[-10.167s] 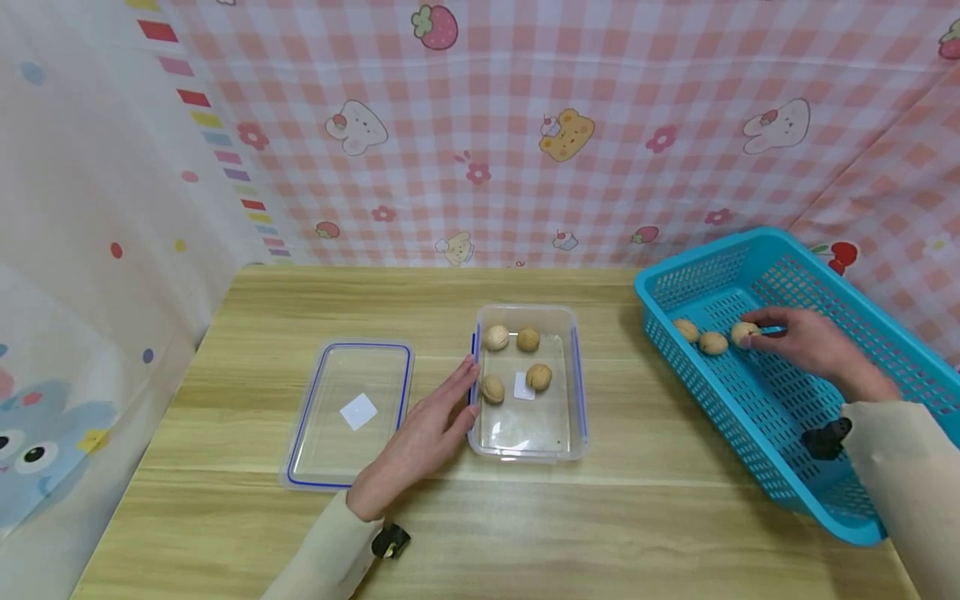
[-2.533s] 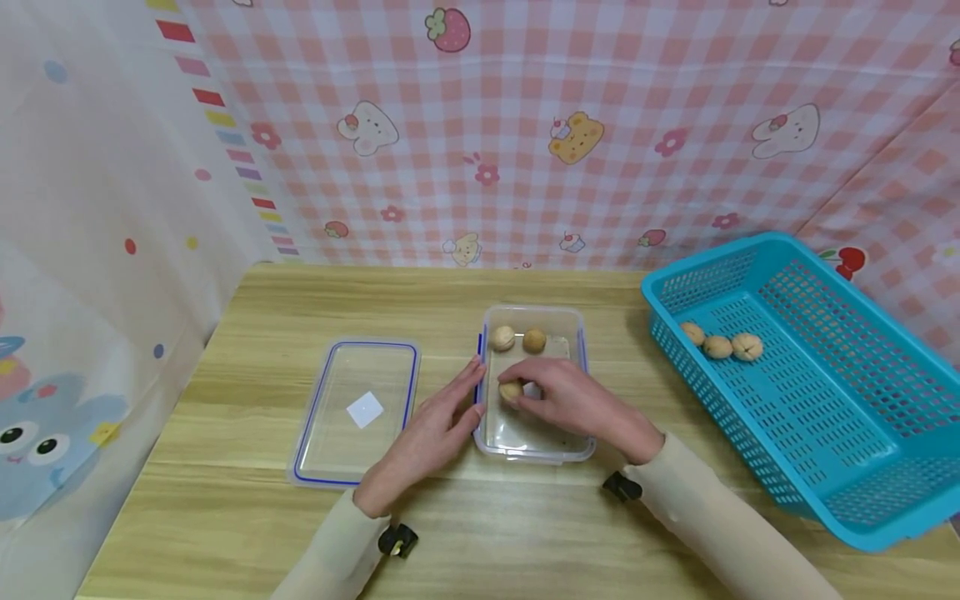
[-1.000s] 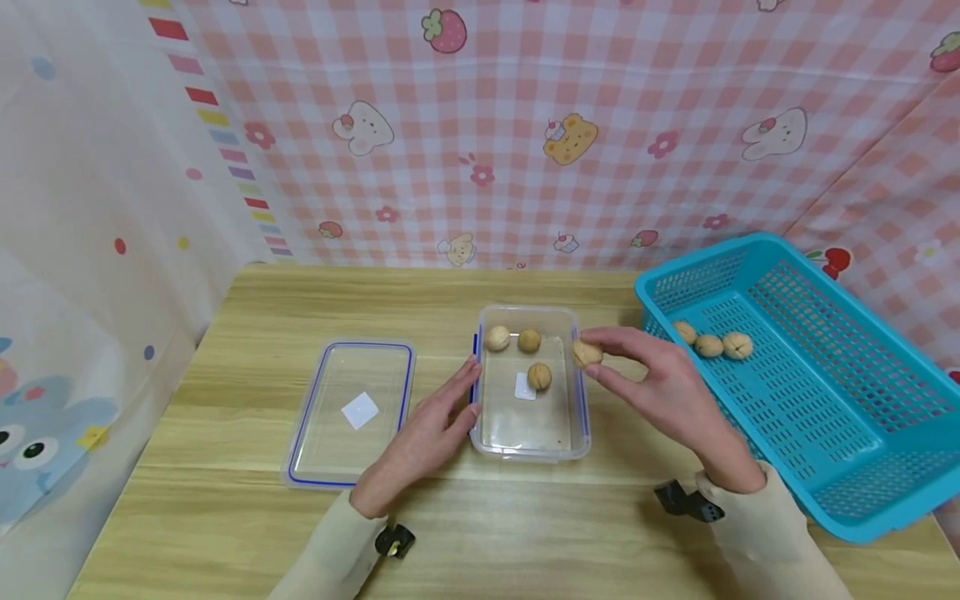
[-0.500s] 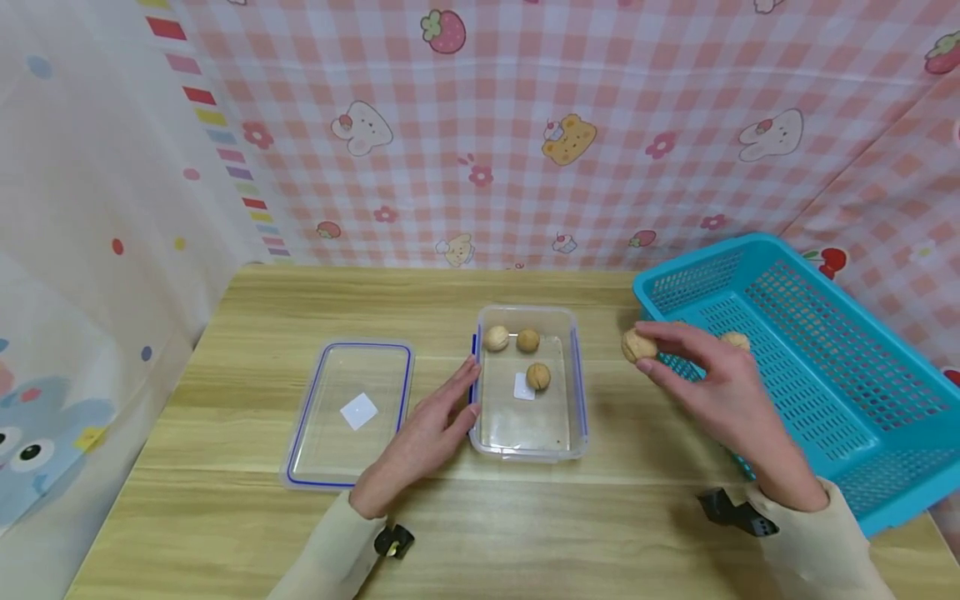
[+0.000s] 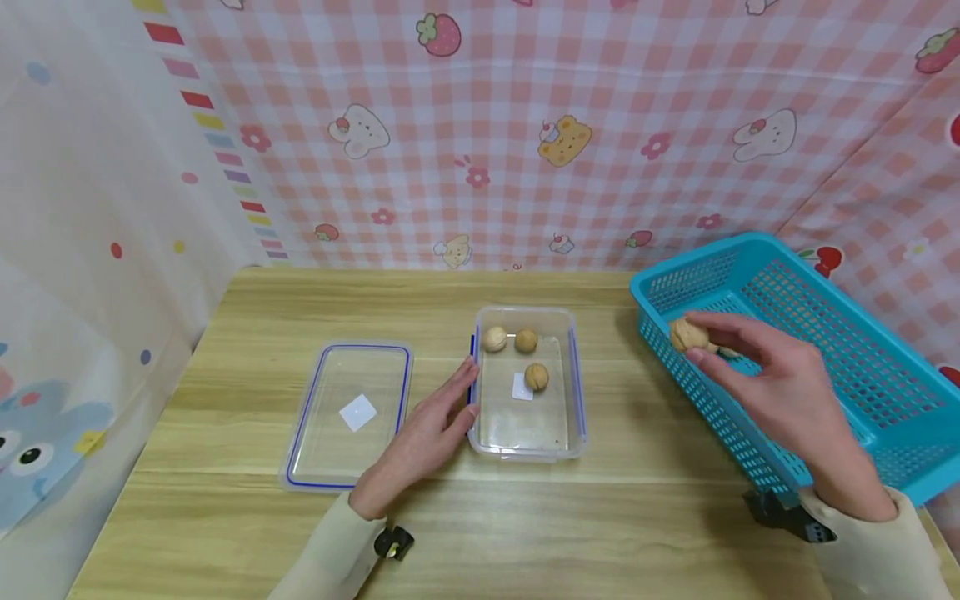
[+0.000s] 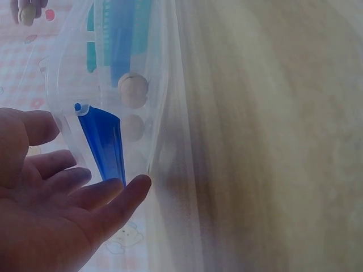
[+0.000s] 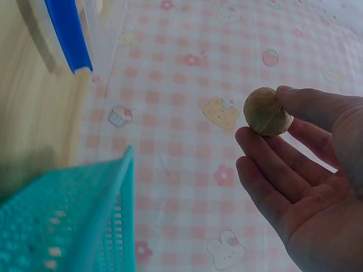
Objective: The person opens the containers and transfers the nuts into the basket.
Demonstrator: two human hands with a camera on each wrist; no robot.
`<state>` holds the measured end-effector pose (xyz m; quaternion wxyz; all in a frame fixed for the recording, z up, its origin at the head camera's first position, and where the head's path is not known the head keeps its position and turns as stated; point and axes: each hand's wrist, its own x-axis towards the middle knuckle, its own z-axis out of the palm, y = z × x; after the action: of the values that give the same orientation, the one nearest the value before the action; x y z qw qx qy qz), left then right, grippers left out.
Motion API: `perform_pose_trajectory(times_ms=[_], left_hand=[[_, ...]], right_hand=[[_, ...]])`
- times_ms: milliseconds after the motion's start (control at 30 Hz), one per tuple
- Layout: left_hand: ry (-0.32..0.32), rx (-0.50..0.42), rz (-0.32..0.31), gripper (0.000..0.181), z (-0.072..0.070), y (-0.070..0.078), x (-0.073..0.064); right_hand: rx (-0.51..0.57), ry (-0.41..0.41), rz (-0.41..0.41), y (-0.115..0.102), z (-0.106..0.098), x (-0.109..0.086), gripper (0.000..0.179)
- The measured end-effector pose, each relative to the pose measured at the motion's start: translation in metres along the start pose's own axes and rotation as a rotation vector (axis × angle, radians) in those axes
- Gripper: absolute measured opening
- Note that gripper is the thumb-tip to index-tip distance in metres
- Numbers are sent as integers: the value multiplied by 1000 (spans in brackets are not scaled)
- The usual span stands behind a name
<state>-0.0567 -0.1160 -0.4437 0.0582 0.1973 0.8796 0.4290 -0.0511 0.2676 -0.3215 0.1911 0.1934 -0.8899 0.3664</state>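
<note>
The walnut [image 5: 688, 336] moved right to the basket [image 5: 795, 292], pinched in my right hand [image 5: 791, 387]; left hand [image 5: 422, 442] straight-fingered; I'd lower gently.

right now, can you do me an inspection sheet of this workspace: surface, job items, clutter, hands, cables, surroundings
Surface: wood-grain table, light brown.
Job items: clear box holding three walnuts; clear lid with blue seal lying left of it; blue basket at right, more walnuts inside, partly hidden, count unclear.
Clutter: nothing seen.
Hands: left hand touches the box's left side; right hand pinches a walnut, apparently above the basket.
Cables: nothing seen.
Surroundings: pink checked cloth behind, white patterned cloth at left.
</note>
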Motion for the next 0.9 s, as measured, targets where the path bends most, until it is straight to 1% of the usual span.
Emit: perform_pose_trajectory(times_ms=[233, 467, 567, 700, 800, 900], left_hand=[[6, 7, 7, 56, 0, 1, 1], [1, 8, 5, 56, 0, 0, 0], [2, 8, 7, 56, 1, -1, 0], [4, 8, 7, 56, 1, -1, 0], [4, 7, 8, 56, 1, -1, 0], [3, 8, 8, 56, 1, -1, 0]], right_hand=[[-76, 29, 26, 3, -19, -2, 54], [-133, 25, 42, 8, -33, -2, 50], [-160, 21, 48, 13, -38, -1, 49], [-164, 25, 33, 20, -46, 1, 51], [-170, 29, 21, 26, -51, 4, 49], [-191, 33, 30, 31, -55, 6, 46]])
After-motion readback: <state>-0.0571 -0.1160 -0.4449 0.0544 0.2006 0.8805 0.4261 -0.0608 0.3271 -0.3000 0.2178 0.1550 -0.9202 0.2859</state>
